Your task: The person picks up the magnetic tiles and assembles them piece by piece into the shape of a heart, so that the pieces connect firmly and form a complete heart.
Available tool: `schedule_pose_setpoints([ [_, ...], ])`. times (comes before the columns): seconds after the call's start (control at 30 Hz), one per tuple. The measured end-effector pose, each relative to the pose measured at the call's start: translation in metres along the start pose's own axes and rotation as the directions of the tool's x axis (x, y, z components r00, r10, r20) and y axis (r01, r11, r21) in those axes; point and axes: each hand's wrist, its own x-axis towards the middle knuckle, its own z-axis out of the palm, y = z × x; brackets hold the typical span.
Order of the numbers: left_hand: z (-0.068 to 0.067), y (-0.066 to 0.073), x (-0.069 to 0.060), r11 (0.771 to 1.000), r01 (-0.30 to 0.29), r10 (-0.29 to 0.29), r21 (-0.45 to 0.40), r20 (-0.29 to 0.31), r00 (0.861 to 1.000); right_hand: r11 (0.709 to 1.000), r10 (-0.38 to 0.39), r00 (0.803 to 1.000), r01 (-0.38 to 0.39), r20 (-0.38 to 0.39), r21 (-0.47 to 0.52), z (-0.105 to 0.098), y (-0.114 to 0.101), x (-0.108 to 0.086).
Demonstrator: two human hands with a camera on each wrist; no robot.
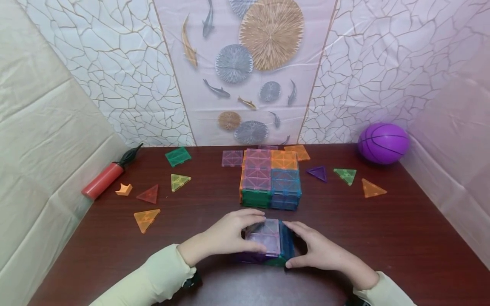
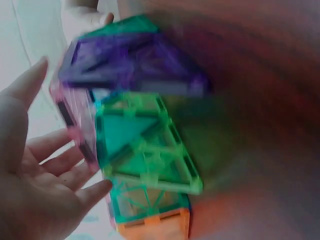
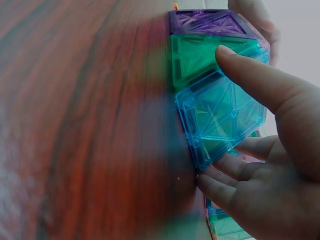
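Note:
A small block of translucent magnetic tiles stands before me, with a pink tile point(image 1: 269, 238) on top, a purple tile point(image 2: 120, 62) on its near side and a tilted blue tile point(image 3: 225, 115) on its right. My left hand point(image 1: 233, 233) spans the block's left side; in the left wrist view its thumb stands apart from the tiles and its fingers lie by the pink edge. My right hand point(image 1: 321, 246) surrounds the right side, thumb over a green tile point(image 3: 200, 57) and other fingers near the blue tile's far edge. Whether they press cannot be told.
Behind stands a larger tile box point(image 1: 257, 176) in pink, orange, blue and green. Loose tiles lie about, such as a yellow triangle point(image 1: 180, 182) and a purple triangle point(image 1: 317, 173). A red hand pump point(image 1: 103, 180) lies left; a purple ball point(image 1: 383, 143) sits back right.

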Motion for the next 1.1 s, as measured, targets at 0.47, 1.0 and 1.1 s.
schedule_pose_setpoints([
  [0.47,-0.07,-0.111,0.001,0.912,0.368,-0.411,-0.181,-0.402,0.818,1.0,0.008,1.0,-0.008,-0.003,0.005,0.0,0.001,-0.002],
  [1.0,-0.103,-0.218,-0.019,0.658,0.722,-0.753,-0.215,-0.149,0.641,0.999,0.03,0.999,-0.031,0.023,0.037,-0.001,0.0,-0.002],
  [1.1,-0.101,-0.222,-0.018,0.647,0.739,-0.762,-0.189,-0.112,0.638,0.999,0.032,0.999,-0.032,0.02,0.036,-0.001,-0.001,-0.002],
])
